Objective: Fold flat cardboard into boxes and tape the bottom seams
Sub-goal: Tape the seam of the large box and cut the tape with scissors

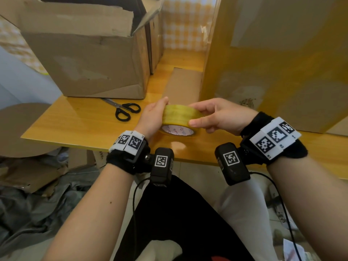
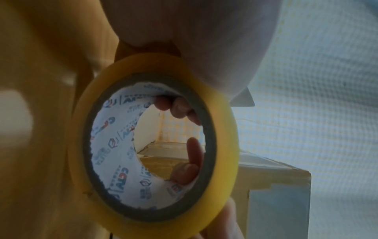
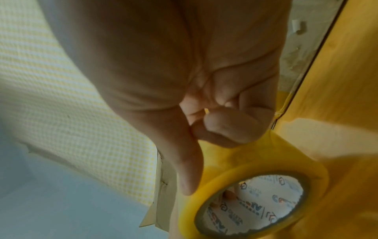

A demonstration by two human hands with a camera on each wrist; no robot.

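Both our hands grip the tape roll (image 1: 178, 117) above the table (image 1: 79, 119): left hand (image 1: 152, 115) curled round one side, right hand (image 1: 216, 115) pinching the other. Scissors (image 1: 124, 109) lie nearby, beside the open cardboard box (image 1: 84, 59).

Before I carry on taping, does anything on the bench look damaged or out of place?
The open box at the back left has a ragged, torn top flap and scuffed patches on its front. The scissors lie loose on the table. Both hands, left hand and right hand, hold the tape roll normally.
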